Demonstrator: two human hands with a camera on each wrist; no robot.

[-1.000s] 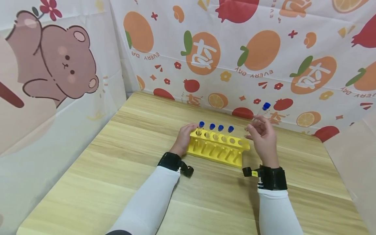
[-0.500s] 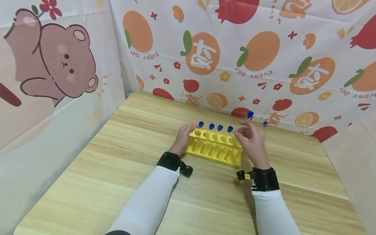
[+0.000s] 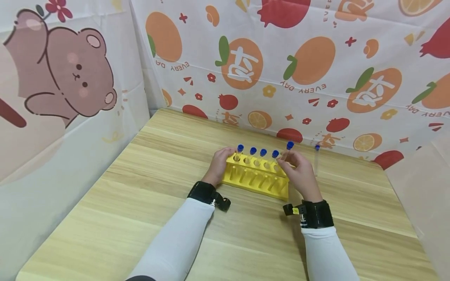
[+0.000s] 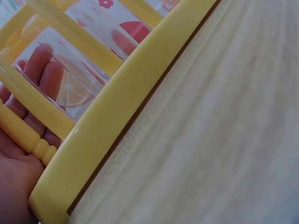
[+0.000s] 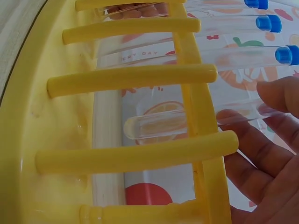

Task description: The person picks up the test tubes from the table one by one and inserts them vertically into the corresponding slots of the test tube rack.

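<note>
A yellow test tube rack (image 3: 254,188) stands on the wooden table. My left hand (image 3: 218,166) grips its left end, with fingers curled behind the end post in the left wrist view. Between the thumb and fingers of my right hand (image 3: 303,175) is a clear test tube with a blue cap (image 3: 290,145), slightly tilted. In the right wrist view, the lower part of this test tube (image 5: 156,125) passes through the rack's top plate (image 5: 198,102), its rounded end above the base. Several blue-capped tubes (image 3: 263,152) stand in the holes to its left.
Beyond my right hand, another clear tube with a blue cap (image 3: 317,160) is near the back of the wooden table (image 3: 246,234). A fruit-print cloth (image 3: 274,78) hangs behind the table, and a bear-print cloth (image 3: 77,74) covers the left side.
My right hand has moved left and lowered its test tube into a hole at the rack's right part. The tube behind that hand has come into view. My left hand stays on the rack.
</note>
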